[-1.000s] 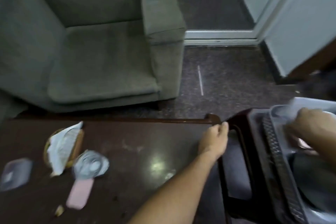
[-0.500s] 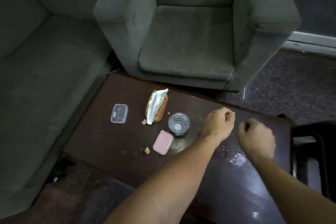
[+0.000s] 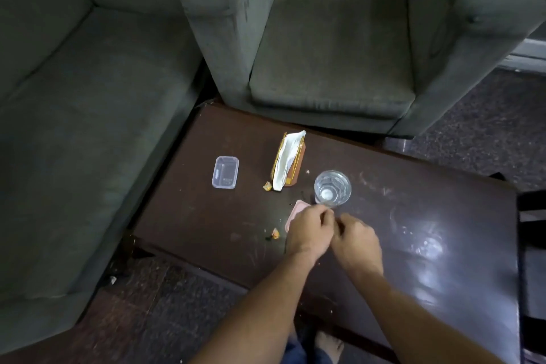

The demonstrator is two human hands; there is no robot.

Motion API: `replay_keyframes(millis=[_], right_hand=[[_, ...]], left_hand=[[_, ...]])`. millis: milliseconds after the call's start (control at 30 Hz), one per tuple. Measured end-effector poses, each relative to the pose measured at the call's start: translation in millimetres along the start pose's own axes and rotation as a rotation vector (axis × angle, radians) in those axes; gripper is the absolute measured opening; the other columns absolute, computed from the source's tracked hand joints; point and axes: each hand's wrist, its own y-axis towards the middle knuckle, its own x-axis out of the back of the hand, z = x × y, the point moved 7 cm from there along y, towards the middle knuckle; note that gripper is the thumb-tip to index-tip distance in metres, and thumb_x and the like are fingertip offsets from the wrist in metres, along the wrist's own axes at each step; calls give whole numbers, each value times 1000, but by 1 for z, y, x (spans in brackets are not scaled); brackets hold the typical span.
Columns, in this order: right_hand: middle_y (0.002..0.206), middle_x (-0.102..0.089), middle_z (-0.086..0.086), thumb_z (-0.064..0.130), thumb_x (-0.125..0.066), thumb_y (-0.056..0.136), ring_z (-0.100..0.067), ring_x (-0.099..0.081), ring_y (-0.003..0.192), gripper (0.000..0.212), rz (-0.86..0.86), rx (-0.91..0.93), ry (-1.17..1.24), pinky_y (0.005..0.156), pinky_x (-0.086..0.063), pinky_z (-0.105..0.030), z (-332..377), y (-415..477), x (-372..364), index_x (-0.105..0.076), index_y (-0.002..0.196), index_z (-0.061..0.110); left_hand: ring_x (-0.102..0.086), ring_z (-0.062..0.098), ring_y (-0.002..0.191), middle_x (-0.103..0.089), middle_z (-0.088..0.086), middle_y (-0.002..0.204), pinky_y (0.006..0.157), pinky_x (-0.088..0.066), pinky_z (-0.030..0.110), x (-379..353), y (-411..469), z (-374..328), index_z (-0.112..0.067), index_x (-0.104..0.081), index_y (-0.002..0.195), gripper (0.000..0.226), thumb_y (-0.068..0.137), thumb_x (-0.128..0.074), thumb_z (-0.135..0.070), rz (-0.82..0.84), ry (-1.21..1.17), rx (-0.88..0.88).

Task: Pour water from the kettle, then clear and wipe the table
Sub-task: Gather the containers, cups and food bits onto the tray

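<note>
Both bare forearms reach forward and converge. The left hand [image 3: 310, 233] and right hand [image 3: 357, 242] are almost touching, backs up, fingers curled into loose fists. Underside of left hand hidden; can't tell if it holds anything.

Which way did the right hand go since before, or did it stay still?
Yes. The right hand moved left toward the glass, ending close in front of it, beside the left hand.

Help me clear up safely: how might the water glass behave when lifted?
The glass looks rigid and breakable. Holding water, it is probably fairly heavy and could slop if tilted. Its smooth clear wall may be slippery.
</note>
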Motion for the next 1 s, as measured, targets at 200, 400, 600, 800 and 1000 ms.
replay_keyframes(millis=[200,400,600,800,1000], right_hand=[[104,-73,-10,24,-55,97,-38,-67,95,18,12,164,13,69,-43,-36,44,-8,-29,-70,102,16],[98,-69,-8,28,-50,99,-35,-64,92,19,9,210,-8,69,-46,-39,88,5,-64,-62,95,14],[102,-72,-14,25,-50,98,-39,-68,96,22,-29,171,-195,68,-40,-36,121,38,-103,-67,110,17],[99,-70,-16,15,-52,95,-41,-68,93,15,7,40,-311,69,-41,-36,133,60,-139,-64,104,16],[105,-69,-17,9,-52,95,-41,-68,98,17,-2,-29,-390,76,-51,-40,137,66,-160,-62,109,10]], left_hand=[[-68,26,101,-77,-2,105,85,-53,36,43,-1,31,-24,-73,101,20,99,-54,-29,-162,-9,30],[-67,34,105,-76,6,106,88,-52,41,86,13,61,-21,-72,106,21,101,-54,-30,-290,-31,104],[-66,29,105,-74,-3,111,89,-48,37,123,43,94,-26,-68,110,18,100,-52,-30,-308,67,80],[-69,31,96,-74,2,107,80,-49,38,168,57,125,-22,-69,109,18,100,-54,-27,-512,71,39],[-68,29,100,-70,-1,114,73,-39,33,201,83,149,-23,-65,122,26,102,-51,-31,-597,1,99]])
